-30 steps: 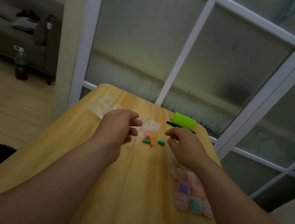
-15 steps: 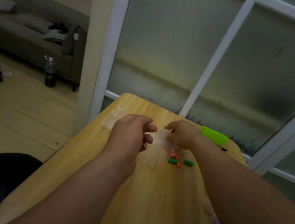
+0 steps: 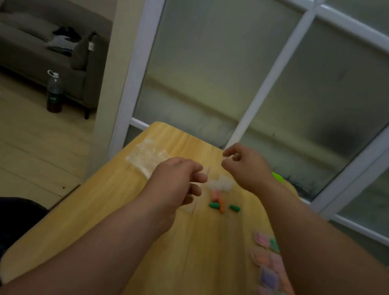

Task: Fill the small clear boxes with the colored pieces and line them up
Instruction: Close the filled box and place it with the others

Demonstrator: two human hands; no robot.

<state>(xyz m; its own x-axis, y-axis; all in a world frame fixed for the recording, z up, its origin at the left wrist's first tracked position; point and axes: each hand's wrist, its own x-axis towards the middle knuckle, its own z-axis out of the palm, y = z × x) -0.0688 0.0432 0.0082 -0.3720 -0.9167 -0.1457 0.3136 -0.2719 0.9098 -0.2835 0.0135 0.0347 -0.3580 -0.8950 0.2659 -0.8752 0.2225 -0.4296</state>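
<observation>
Loose colored pieces lie mid-table: a pink piece (image 3: 215,194), an orange piece (image 3: 221,206) and two green pieces (image 3: 214,205) (image 3: 235,208). A small clear box (image 3: 221,184) sits just beyond them. Filled boxes (image 3: 269,279) with pink, purple and green contents line the right side, partly under my right forearm. My left hand (image 3: 177,183) is left of the pieces, fingers closed on a faint clear bag (image 3: 194,207) that hangs below it. My right hand (image 3: 244,168) is raised above the far edge, fingers curled and slightly apart, with nothing visible in them.
A pile of clear bags (image 3: 146,160) lies at the wooden table's (image 3: 194,263) far left corner. A bright green object (image 3: 277,178) shows behind my right wrist. A glass door stands right behind the table. A sofa and a bottle (image 3: 54,93) are on the floor to the left.
My right hand has let go of the clear bag and risen toward the far edge. My left hand stays closed on the bag. The view has swung left.
</observation>
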